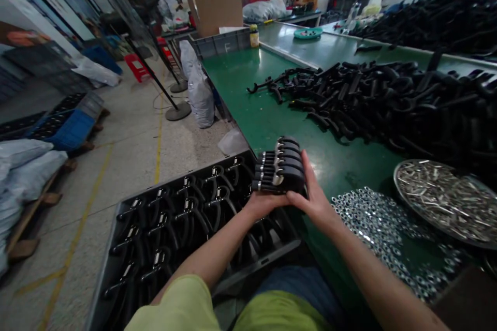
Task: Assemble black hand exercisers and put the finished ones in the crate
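A stack of several curved black plastic handles (291, 165) with shiny metal pins is held between both hands, over the edge where the green table meets the crate. My left hand (267, 202) is closed under the stack and bears it from below. Along the stack's right side, my right hand (314, 196) presses with its thumb low and its fingers up the side. Below and to the left stands a black crate (186, 170) in which more such handles (190, 207) lie in rows. Part of the crate is hidden by my left forearm.
A large heap of black plastic parts (388, 98) covers the right of the green table (248, 114). Near my right arm lie many small metal nuts (368, 217) and a round tray (396, 176) of metal pins. A stand base (178, 111) and white sacks (200, 93) are on the floor.
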A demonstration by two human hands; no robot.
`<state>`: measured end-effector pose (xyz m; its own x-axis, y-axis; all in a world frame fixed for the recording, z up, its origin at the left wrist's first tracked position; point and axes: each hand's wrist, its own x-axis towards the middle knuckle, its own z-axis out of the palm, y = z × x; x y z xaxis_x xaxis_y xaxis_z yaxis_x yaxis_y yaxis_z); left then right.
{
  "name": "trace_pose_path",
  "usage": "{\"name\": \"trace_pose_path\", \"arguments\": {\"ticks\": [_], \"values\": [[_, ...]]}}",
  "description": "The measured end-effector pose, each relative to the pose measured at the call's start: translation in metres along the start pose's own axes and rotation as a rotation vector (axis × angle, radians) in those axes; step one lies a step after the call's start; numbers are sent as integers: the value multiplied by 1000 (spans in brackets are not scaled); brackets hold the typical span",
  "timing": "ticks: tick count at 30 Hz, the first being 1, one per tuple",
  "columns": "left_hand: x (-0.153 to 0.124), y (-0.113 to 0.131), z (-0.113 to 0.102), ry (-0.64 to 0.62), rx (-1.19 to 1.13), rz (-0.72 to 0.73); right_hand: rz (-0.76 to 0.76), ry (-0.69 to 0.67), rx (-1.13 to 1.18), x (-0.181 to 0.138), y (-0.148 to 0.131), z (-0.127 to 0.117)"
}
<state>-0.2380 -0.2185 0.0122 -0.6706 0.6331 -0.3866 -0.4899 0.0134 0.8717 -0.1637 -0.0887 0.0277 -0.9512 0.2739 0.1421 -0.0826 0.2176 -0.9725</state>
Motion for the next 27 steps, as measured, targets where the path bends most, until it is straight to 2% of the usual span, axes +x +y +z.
{"name": "trace_pose_path", "arguments": {"ticks": [2, 4, 7, 11, 14, 19, 27], "values": [[-25, -7, -16, 140, -50, 109, -48, -94, -1, -4, -5, 16], [-41, -12, -28, 274, -193, 128, -37, -158, 16, -10, -3, 34], [-48, -19, -40, 350, -409, -45, 65, -144, 5, -22, 14, 57], [-33, -34, -51, 279, -509, -315, 228, -76, 21, -40, 45, 74], [-16, -48, -58, 238, -527, -426, 356, -12, 49, -47, 64, 77], [14, -61, -70, 222, -511, -454, 435, 85, 111, -49, 83, 78], [42, -78, -88, 187, -437, -552, 469, 29, 183, -53, 98, 80]]}}
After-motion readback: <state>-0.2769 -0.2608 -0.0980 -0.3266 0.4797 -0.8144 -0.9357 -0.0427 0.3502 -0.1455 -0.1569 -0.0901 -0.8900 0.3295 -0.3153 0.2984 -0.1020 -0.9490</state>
